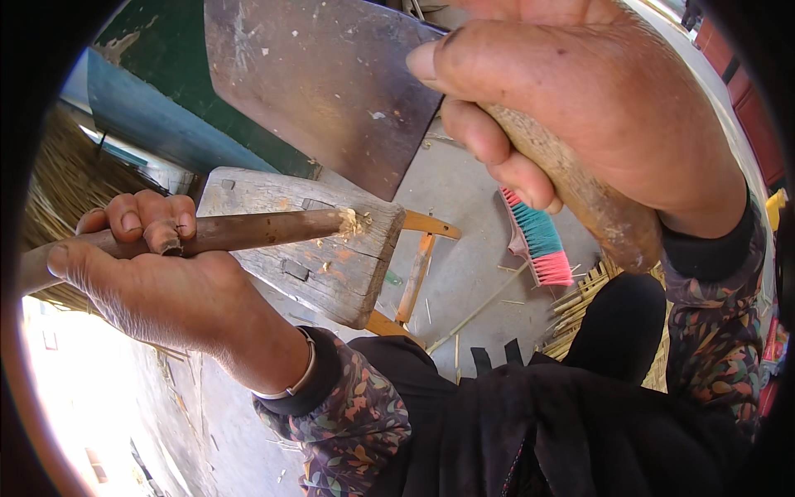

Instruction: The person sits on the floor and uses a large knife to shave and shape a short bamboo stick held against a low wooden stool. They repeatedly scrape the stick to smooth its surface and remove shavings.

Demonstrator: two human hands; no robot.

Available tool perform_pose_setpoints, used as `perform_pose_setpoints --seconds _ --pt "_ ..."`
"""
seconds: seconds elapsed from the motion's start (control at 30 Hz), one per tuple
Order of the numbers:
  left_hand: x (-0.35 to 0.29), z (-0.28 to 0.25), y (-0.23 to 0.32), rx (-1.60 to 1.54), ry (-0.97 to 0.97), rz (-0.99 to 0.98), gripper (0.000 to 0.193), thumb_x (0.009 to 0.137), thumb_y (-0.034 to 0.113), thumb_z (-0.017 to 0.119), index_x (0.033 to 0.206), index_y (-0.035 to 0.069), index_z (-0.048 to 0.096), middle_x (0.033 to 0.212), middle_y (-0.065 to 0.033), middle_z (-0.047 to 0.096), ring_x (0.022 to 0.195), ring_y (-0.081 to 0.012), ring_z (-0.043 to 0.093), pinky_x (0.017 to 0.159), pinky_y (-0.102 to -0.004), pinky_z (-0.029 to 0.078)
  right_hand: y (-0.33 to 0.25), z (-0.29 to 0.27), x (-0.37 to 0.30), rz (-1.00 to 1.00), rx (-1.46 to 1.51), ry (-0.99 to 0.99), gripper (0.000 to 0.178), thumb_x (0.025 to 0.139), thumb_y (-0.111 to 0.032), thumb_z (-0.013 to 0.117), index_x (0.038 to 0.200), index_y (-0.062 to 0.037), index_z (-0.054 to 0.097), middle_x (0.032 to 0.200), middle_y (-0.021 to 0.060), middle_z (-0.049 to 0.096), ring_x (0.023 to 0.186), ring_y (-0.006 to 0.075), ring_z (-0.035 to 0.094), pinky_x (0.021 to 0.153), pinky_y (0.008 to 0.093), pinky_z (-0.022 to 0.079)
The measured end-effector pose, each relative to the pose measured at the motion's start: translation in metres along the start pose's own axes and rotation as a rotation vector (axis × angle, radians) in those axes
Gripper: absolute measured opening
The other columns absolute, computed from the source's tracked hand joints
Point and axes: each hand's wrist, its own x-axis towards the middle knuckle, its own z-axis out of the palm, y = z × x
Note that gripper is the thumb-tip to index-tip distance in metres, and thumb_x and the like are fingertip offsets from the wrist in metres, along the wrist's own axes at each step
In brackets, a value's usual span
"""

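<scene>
My right hand (596, 108) is cut by the top edge, so I cannot see its knuckles, and its grip covers most of the cleaver's wooden handle (580, 195). The cleaver blade (323, 83) also runs off the top edge. My left hand (145, 273) hides the middle of the brown stick (257, 230), whose far end vanishes into the dark rim at left. The broom (537, 240) shows only its bristle head; I cannot trace its shaft with certainty.
</scene>
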Motion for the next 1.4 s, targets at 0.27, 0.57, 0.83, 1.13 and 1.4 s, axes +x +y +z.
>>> perform_pose_setpoints --seconds 0.27,0.57,0.83,1.13,1.4 --pt "-0.002 0.002 0.001 0.017 0.026 -0.003 0.049 0.096 0.054 0.04 0.086 0.007 0.038 0.065 -0.0029 0.042 0.049 -0.0088 0.041 0.045 -0.0235 0.037 -0.006 -0.001 -0.001 -0.137 -0.338 -0.163 0.041 0.083 -0.008 0.049 0.122 0.0017 0.049 0.067 0.0081 0.058 0.049 0.0122 0.058 0.048 0.0253 0.048" --pt "-0.001 0.001 0.004 0.03 0.024 -0.01 0.049 0.095 0.055 0.04 0.086 0.007 0.039 0.064 -0.0021 0.042 0.049 -0.0081 0.043 0.045 -0.0236 0.038 -0.012 0.007 -0.001 0.096 -0.176 -0.277 0.044 0.087 -0.007 0.046 0.131 -0.0038 0.044 0.064 0.0067 0.056 0.047 0.0123 0.056 0.047 0.0262 0.047" --pt "0.0 -0.003 0.003 0.03 0.052 -0.027 0.05 0.095 0.057 0.04 0.086 0.008 0.039 0.064 -0.0019 0.042 0.049 -0.0072 0.043 0.045 -0.0237 0.04 -0.003 0.004 0.003 -0.156 -0.342 -0.165 0.049 0.091 -0.01 0.04 0.14 -0.0068 0.038 0.063 0.0057 0.054 0.044 0.0093 0.053 0.047 0.0234 0.046" --pt "0.001 -0.002 0.005 0.027 0.025 -0.015 0.049 0.095 0.056 0.04 0.085 0.007 0.038 0.065 -0.0027 0.041 0.05 -0.0087 0.041 0.046 -0.0239 0.039 -0.003 0.007 -0.001 -0.001 -0.152 -0.199 0.049 0.09 -0.012 0.044 0.139 -0.0087 0.04 0.065 0.0056 0.055 0.044 0.0086 0.052 0.043 0.0224 0.044" --pt "0.001 -0.002 0.006 0.044 0.049 -0.02 0.05 0.094 0.057 0.042 0.086 0.007 0.038 0.064 -0.0023 0.041 0.05 -0.0084 0.042 0.045 -0.0231 0.038 0.001 0.024 0.006 -0.156 -0.219 -0.116 0.047 0.091 -0.011 0.04 0.138 -0.0072 0.041 0.064 0.0048 0.055 0.043 0.0085 0.051 0.041 0.0234 0.044"
